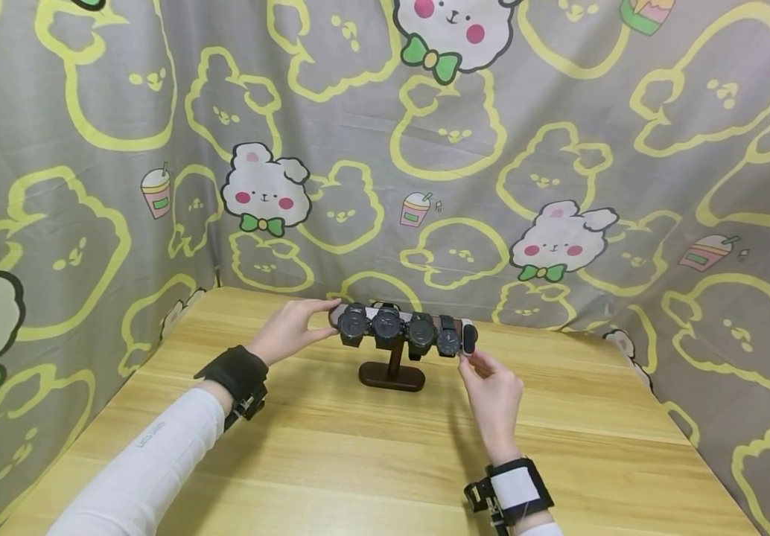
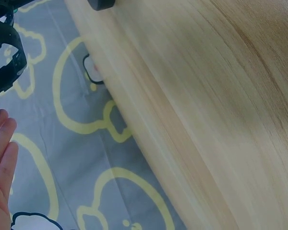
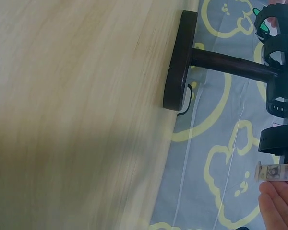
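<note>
A dark brown T-shaped watch stand (image 1: 392, 377) is upright on the table, with several black wristwatches (image 1: 386, 325) strapped side by side along its bar. At the bar's right end sits a slim fitness band (image 1: 468, 339) with a pale strap. My left hand (image 1: 294, 329) pinches the left end of the bar between thumb and fingers. Close to the opposite end, my right hand (image 1: 495, 396) pinches the fitness band from below. The right wrist view shows the band's pale strap (image 3: 273, 172) at the fingertips. Only part of the left hand (image 2: 1, 165) appears in the left wrist view.
The wooden table (image 1: 331, 454) has its back edge just behind the stand. Grey patterned cloth (image 1: 358, 134) hangs behind and on both sides. A black strap with a camera (image 1: 240, 380) circles the left wrist, and another (image 1: 515, 487) the right.
</note>
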Motion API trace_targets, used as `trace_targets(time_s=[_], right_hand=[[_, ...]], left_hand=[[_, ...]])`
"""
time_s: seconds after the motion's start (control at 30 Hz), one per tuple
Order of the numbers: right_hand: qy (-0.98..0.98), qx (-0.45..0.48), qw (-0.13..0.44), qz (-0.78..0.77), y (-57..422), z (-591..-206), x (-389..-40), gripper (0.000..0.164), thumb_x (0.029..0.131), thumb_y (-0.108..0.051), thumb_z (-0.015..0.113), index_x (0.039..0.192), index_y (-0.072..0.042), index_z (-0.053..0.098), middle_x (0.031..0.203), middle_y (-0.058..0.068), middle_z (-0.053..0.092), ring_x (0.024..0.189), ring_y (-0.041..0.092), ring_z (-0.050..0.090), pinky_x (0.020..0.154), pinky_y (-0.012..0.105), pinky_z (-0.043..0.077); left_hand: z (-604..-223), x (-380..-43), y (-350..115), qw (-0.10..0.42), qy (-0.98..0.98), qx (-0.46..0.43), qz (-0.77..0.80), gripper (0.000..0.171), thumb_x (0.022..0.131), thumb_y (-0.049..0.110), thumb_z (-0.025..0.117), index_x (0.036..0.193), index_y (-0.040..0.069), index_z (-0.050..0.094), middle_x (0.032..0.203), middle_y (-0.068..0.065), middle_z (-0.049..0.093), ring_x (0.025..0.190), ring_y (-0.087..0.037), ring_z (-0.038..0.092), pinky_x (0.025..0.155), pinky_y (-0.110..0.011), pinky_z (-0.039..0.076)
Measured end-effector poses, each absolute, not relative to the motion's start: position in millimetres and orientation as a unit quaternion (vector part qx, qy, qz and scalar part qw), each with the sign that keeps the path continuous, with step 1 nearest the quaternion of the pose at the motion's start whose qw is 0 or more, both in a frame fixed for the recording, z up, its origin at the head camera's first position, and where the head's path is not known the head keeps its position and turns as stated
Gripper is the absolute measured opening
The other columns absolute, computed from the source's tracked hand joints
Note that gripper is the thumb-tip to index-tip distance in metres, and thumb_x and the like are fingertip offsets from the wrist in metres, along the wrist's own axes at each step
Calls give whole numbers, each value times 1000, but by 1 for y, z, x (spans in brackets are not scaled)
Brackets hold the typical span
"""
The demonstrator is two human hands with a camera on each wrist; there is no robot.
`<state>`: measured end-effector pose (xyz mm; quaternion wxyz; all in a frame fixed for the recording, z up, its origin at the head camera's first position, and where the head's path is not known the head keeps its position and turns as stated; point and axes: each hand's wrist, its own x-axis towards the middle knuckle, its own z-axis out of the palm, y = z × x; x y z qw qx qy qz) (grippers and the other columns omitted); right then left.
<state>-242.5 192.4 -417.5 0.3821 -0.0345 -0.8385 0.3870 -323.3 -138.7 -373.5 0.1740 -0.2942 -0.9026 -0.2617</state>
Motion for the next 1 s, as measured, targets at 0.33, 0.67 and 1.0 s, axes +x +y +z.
trace_targets(time_s=[0.33, 0.67, 1.0], right_hand=[[-841, -28, 387, 378, 195, -417, -242, 17, 88, -8, 77, 100, 3, 79, 95, 20, 80, 83, 36, 79, 77, 49, 64], [-842, -33, 383, 378, 196, -418, -241, 17, 88, -10, 76, 100, 2, 80, 94, 19, 80, 84, 35, 80, 78, 49, 64], [-843, -26, 384, 377, 197, -417, -238, 16, 88, -10, 77, 100, 0, 80, 94, 18, 80, 84, 35, 79, 78, 48, 64]], left_hand=[[-374, -324, -137, 174, -902, -293, -263, 55, 89, 24, 81, 139, 7, 64, 131, -17, 72, 113, -31, 73, 93, -46, 60], [-373, -324, -136, 173, -905, -291, -256, 56, 89, 25, 81, 139, 7, 64, 130, -16, 73, 96, -21, 73, 83, -41, 59], [-374, -324, -136, 177, -904, -292, -258, 56, 88, 24, 81, 139, 7, 64, 129, -15, 73, 88, -18, 69, 76, -35, 54]])
